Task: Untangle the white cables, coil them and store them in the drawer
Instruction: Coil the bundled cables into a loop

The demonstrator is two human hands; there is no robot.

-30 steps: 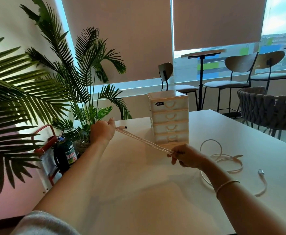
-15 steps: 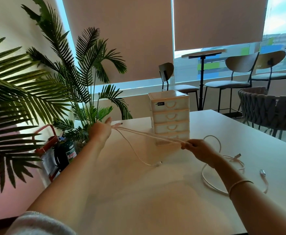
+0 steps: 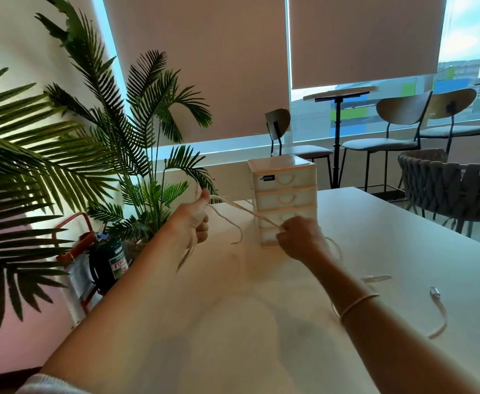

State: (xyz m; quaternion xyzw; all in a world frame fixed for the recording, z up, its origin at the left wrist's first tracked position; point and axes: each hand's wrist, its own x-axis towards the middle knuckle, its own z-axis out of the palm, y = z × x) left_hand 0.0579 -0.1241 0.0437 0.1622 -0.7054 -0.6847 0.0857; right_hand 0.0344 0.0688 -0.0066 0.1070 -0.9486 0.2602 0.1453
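We can't make out the right hand's (image 3: pixel 300 237) fingertips: they're turned away, hiding how they pinch the cable (image 3: pixel 241 210). Its strands smear with blur near the left hand (image 3: pixel 194 223). The right forearm covers part of the second cable (image 3: pixel 439 311). The drawers' (image 3: pixel 285 199) lowest front sits behind the knuckles.

cables (image 3: pixel 234 207): white
drawer unit (image 3: pixel 285 191): cream, black label
table (image 3: pixel 389 237): white
palm (image 3: pixel 96 132): green
blinds (image 3: pixel 204 66): beige
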